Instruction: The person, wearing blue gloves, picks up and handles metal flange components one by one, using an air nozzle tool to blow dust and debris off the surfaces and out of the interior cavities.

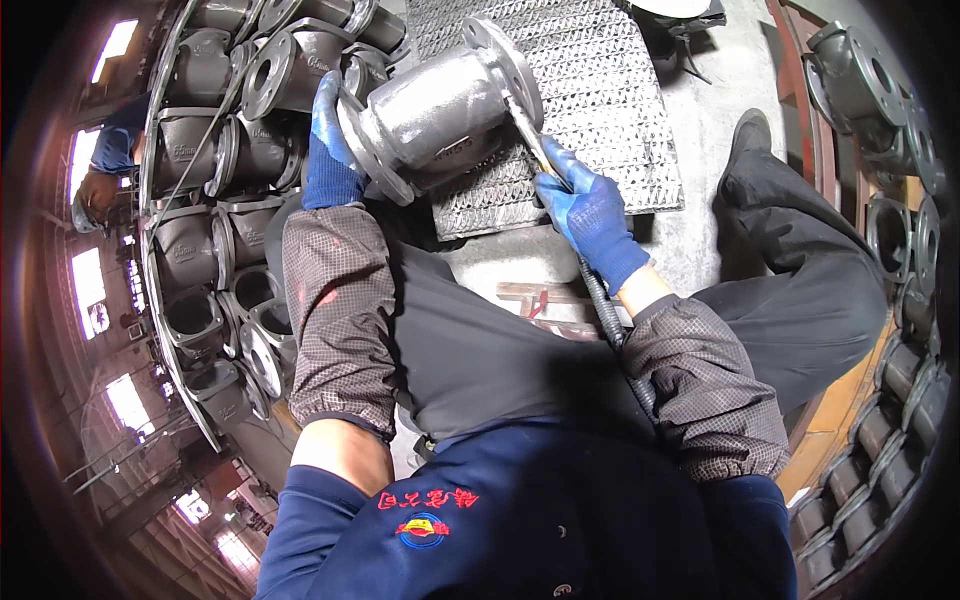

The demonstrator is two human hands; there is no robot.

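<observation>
While the blue-gloved left hand [332, 150] holds the near-left flange in the head view, a grey flanged casting [435, 115] sits tilted between both hands, above a ridged metal slab [590, 85]; can't tell if it rests there. Left fingers lie along the flange, gripping; thumb hidden. Blue-gloved right hand [590, 210]: fingers closed around a slim tool [526, 132], its tip at the right flange, exact contact unclear. Dark corrugated hose [600, 300] runs from under that hand down past the forearm.

Left side: a stack of grey castings [188, 145], packed close inside a thin pale curved rim [150, 235]; container type unclear. Upper ones mostly lie sideways, several lower ones show open bores, insides dark. Right side: more castings [858, 85] beside reddish bars [800, 75], continuing in tight rows toward the lower right, next to an orange-brown board [845, 400]. Far-right ones blurred by the fisheye rim.
</observation>
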